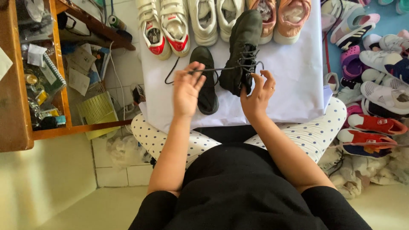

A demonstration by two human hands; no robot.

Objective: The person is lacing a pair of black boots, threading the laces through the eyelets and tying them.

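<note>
The person sat with a white sheet (294, 85) spread out in front of the knees, and on it lay the dark shoe (243, 47), tilted, its heel end toward the person and its toe toward the far edge of the sheet. The right hand (255, 96) held the shoe at its near end, thumb and fingers closed around the heel. The left hand (186, 90) was raised just beside it, its fingertips pinched shut on a dark lace (217, 69) that ran taut across to the shoe's eyelets; a loose end of the lace curled down onto the sheet to the left. A 2nd dark shoe (206, 81) lay flat on the sheet between the 2 hands, partly under the left one.

Along the far edge of the sheet stood a row of shoes: 2 white sneakers with red trim (164, 30), 2 plain white sneakers (215, 19) and 2 pink sneakers (281, 19). Beyond the sheet's right edge a heap of mixed shoes (375, 76) covered the floor. To the left stood a wooden shelf (17, 85) crowded with papers and small items.
</note>
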